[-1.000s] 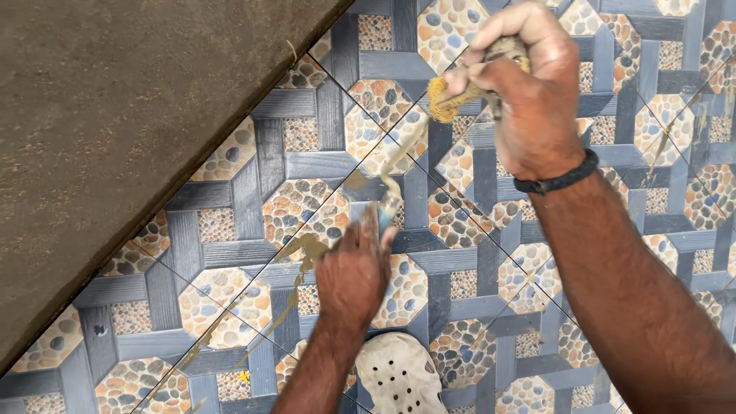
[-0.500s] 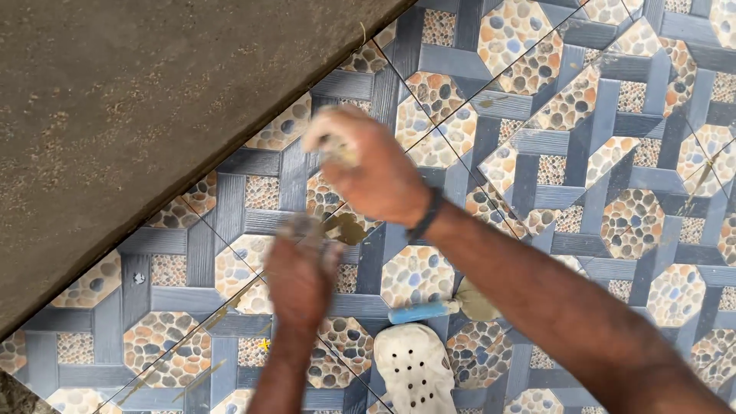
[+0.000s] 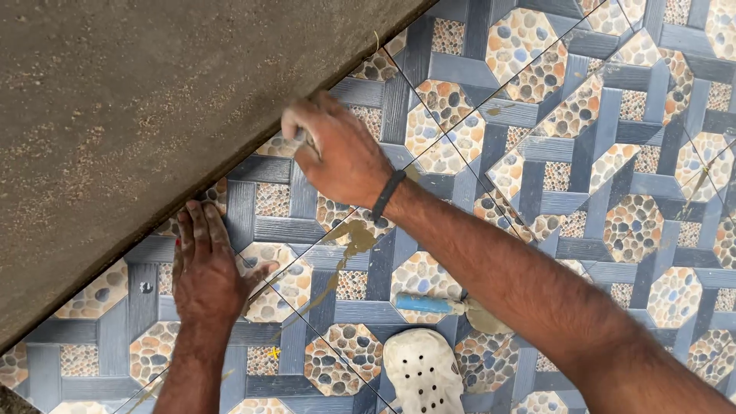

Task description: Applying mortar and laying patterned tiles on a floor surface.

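Nearest, at the bottom edge: a white perforated clog (image 3: 423, 373) on the patterned floor tiles (image 3: 613, 153), toe pointing up the frame. Just above it lies a trowel with a blue handle (image 3: 426, 304), its mortar-caked blade partly hidden under the right forearm.

Left of the clog, the left hand (image 3: 205, 272) lies flat, palm down, fingers spread and pointing toward the tile edge, holding nothing. Fingertips sit close to where tile meets screed. A small yellow tile spacer (image 3: 273, 353) sits in a joint below this hand. A dark spot, perhaps a screw or hole, shows on the tile to its left; too small to tell.

Between the hands, a smear of wet brownish mortar (image 3: 354, 239) runs along a grout joint and across one tile.

Farther up, the right hand (image 3: 337, 153) is clenched around a small pale object (image 3: 295, 140), mostly hidden by the fingers and blurred; cannot tell what it is. It sits just at the boundary of the tiles. A black wristband (image 3: 388, 195) circles the wrist.

Farthest, upper left: grey cement screed (image 3: 138, 115), rough and sandy, meeting the tiles along a diagonal line.
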